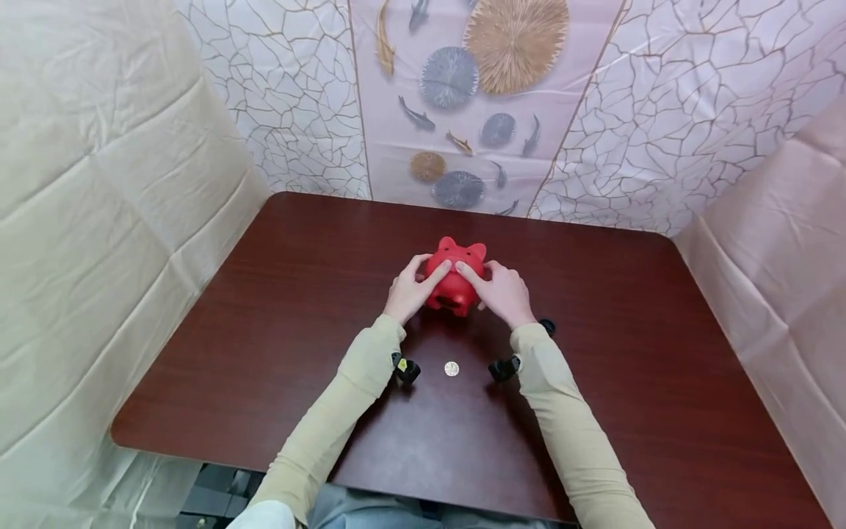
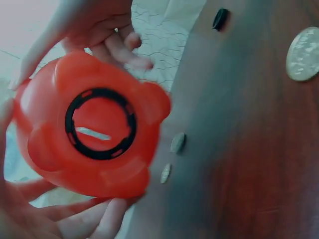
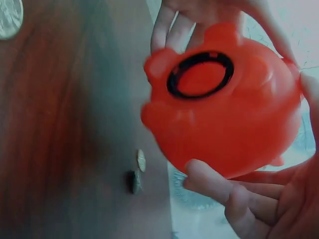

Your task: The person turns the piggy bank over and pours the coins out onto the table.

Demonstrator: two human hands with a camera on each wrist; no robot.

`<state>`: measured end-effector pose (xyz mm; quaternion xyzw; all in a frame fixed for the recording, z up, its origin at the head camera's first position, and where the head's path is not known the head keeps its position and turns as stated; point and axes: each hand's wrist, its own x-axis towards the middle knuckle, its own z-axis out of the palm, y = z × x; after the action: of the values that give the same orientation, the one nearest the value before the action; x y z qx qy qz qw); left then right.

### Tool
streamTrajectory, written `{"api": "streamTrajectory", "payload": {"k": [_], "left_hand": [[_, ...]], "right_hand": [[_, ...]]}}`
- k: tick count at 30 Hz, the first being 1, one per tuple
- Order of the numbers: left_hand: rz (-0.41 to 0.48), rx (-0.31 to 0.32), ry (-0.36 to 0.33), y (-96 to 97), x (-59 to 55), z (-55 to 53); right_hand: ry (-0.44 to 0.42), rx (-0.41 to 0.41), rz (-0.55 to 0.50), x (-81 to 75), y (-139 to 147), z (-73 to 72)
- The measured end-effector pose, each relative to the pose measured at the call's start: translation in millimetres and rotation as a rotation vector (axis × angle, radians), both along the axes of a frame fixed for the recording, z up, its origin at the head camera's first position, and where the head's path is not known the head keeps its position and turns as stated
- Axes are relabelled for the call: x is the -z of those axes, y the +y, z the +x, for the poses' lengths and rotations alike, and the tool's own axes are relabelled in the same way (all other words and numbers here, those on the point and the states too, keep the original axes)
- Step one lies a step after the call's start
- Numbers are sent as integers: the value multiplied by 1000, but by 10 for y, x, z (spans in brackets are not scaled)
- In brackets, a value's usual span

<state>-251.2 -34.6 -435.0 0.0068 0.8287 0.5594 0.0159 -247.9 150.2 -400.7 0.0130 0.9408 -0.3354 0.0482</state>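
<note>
A red piggy bank (image 1: 456,256) is held up over the table between both hands, its underside tipped toward the person. Its bottom hole, ringed in black (image 2: 100,123), faces the left wrist camera, and a pale slit shows inside. The left hand (image 1: 407,289) grips one side, thumb across the top. On the opposite side the right hand (image 1: 504,292) grips it the same way. Two coins, one silvery (image 2: 178,143) and one smaller (image 2: 166,173), are on the table beyond it in the left wrist view. Another coin (image 1: 452,369) lies between the forearms.
A black round cap (image 1: 547,325) sits by the right wrist. The brown table (image 1: 297,294) has light cloth hanging on its left and right and a patterned cloth (image 1: 304,110) behind. Black wrist cameras hang under both sleeves.
</note>
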Motion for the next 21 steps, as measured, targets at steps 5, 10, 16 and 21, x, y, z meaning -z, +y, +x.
{"api": "streamTrajectory", "payload": {"k": [5, 10, 16, 21], "left_hand": [[-147, 7, -52, -10, -113, 5], [-212, 46, -90, -8, -184, 3], [-96, 122, -74, -21, -233, -64], [-36, 247, -49, -80, -265, -154]], "right_hand": [[-35, -44, 96, -89, 11, -12], [-104, -102, 134, -127, 50, -31], [-80, -161, 37, -102, 121, -63], [-9, -169, -54, -76, 174, -88]]}}
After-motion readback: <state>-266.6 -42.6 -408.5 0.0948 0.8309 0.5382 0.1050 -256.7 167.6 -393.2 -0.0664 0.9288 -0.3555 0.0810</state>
